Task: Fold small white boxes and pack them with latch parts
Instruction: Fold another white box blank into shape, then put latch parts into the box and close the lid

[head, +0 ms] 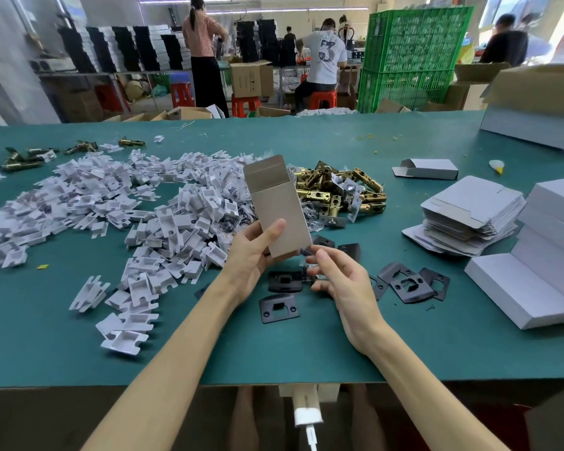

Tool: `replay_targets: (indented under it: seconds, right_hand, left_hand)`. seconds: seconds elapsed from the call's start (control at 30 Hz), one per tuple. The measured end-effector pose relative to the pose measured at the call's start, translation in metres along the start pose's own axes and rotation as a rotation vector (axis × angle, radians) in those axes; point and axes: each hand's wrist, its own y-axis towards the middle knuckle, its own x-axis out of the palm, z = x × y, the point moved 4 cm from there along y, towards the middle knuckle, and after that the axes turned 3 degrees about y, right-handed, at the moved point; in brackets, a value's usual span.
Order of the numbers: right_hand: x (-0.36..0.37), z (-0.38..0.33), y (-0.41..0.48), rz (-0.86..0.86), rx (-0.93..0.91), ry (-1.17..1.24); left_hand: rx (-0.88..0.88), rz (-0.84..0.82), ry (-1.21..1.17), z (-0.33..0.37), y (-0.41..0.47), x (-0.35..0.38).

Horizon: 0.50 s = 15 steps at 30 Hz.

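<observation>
My left hand (253,255) grips the lower end of a small cardboard box (279,206), held upright with its top flap open and its brown inner side toward me. Just right of the box's bottom corner is my right hand (339,281), fingers curled around a small plastic-wrapped part that is mostly hidden. Black strike plates (279,308) lie on the green table (274,353) under and right of my hands. Behind the box sits a pile of brass latch bolts (345,190).
A wide heap of white plastic inserts (127,209) covers the left of the table. A stack of flat box blanks (469,219), a folded box (427,169) and larger white cartons (534,281) stand at the right. People work at benches behind the table.
</observation>
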Motion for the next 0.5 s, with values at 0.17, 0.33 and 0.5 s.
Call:
replay_targets:
  seconds: [0.17,0.33,0.5]
  right_hand:
    - [-0.001,0.002,0.001,0.056,-0.032,-0.023]
    - [-0.005,-0.026,0.038,0.148,-0.161,-0.365]
    - [-0.009,-0.048,0.113,0.116,-0.156,-1.107]
  left_hand:
    - [0.008,-0.039,-0.04,-0.013,0.004,-0.002]
    - [0.003,-0.042,-0.086,-0.016,0.004,-0.005]
    - [0.015,-0.055,-0.087,-0.016,0.005,-0.006]
